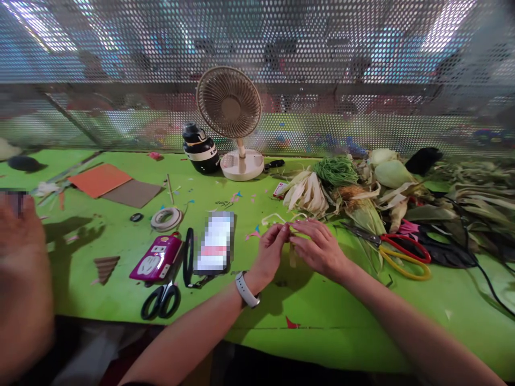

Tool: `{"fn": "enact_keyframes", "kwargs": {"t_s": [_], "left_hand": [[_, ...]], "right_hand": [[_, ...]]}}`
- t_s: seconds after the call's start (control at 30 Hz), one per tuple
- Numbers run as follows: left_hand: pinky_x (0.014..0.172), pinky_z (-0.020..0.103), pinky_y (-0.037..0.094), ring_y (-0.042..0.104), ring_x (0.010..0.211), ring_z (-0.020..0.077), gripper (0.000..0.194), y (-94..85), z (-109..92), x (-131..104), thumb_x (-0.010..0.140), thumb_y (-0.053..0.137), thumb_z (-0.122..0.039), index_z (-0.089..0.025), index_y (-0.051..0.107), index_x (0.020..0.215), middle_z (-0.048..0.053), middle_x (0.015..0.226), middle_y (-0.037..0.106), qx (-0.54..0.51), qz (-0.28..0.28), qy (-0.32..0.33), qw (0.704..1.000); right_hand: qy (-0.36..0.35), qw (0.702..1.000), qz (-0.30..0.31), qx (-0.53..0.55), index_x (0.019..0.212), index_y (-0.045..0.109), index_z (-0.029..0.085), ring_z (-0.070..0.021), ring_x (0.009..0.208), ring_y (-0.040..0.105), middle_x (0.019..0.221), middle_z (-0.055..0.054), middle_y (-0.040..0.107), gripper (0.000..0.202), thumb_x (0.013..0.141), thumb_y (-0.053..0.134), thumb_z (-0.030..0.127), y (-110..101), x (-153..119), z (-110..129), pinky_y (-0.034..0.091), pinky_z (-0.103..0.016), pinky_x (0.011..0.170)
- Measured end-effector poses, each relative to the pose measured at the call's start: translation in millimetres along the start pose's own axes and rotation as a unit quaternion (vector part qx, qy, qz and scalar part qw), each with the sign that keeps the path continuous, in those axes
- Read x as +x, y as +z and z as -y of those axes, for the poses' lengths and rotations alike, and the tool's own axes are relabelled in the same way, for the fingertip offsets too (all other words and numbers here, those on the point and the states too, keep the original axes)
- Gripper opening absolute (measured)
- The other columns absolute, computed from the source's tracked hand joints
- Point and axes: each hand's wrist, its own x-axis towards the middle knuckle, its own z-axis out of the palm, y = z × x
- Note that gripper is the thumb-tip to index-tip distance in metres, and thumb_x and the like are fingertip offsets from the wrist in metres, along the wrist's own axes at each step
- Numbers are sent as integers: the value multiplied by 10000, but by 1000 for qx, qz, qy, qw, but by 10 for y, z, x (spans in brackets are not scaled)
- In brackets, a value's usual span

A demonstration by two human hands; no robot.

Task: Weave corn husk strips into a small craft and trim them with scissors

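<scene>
Holds a pale strip (pixel 293 256) between left hand (pixel 269 249) and right hand (pixel 319 249), above a green counter (pixel 358 327). Wears a white wristband (pixel 245 289) at the left. Around the hands, has a phone (pixel 215 244) near at nine o'clock, a purple socket block (pixel 159 260) farther out, black-handled scissors (pixel 163 294) at eight, a fan (pixel 230 106) at eleven, a husk bundle (pixel 306 195) at one and red-and-yellow scissors (pixel 378 242) at three.

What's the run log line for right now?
left hand: pinched, seemingly on pale strip | right hand: fingertips meeting left's, grip unclear | ahead: pale bundle | right: red-and-yellow scissors | left: lit phone
</scene>
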Motion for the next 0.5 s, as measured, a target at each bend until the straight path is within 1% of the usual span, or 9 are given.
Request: {"fn": "enact_keyframes", "kwargs": {"t_s": [0.1, 0.17, 0.33, 0.43, 0.5], "left_hand": [[668, 230, 420, 501, 680, 110, 255, 18, -18, -18, 717, 697, -428, -179, 645, 719, -21, 696, 585, 9, 9, -15, 1000], [688, 245, 425, 511, 698, 123, 256, 21, -18, -25, 718, 695, -432, -179, 654, 721, -10, 705, 593, 26, 15, -9, 1000], [666, 256, 408, 497, 690, 135, 242, -1, 11, -15, 748, 674, -411, -179, 645, 686, 2, 687, 579, 87, 28, 38, 995], [671, 268, 405, 507, 691, 145, 235, 0, 0, -20, 772, 650, -401, -184, 646, 682, 8, 683, 581, 122, 38, 53, 990], [670, 274, 402, 506, 683, 147, 227, 11, -22, -29, 793, 628, -384, -187, 649, 681, 9, 679, 579, 142, 38, 63, 987]], "right_hand": [[7, 999, -37, 9, 1070, 622, 276, -214, 1143, 552, 1170, -66, 630, 271, 830, 606, 151, 13, -22, -7, 475, -439, 959], [15, 998, -59, 20, 1047, 640, 296, -201, 1079, 580, 1115, -49, 646, 269, 823, 619, 147, 14, -39, 3, 495, -411, 919], [75, 992, -92, 39, 1041, 663, 295, -197, 948, 593, 988, -51, 647, 256, 829, 615, 162, 2, -41, 58, 499, -384, 838], [115, 988, -98, 42, 1044, 662, 287, -190, 875, 584, 930, -55, 635, 233, 857, 586, 173, -11, -7, 78, 484, -362, 772], [126, 987, -97, 33, 1038, 659, 277, -184, 817, 575, 877, -51, 630, 212, 870, 573, 181, -16, 14, 79, 468, -346, 728]]}}
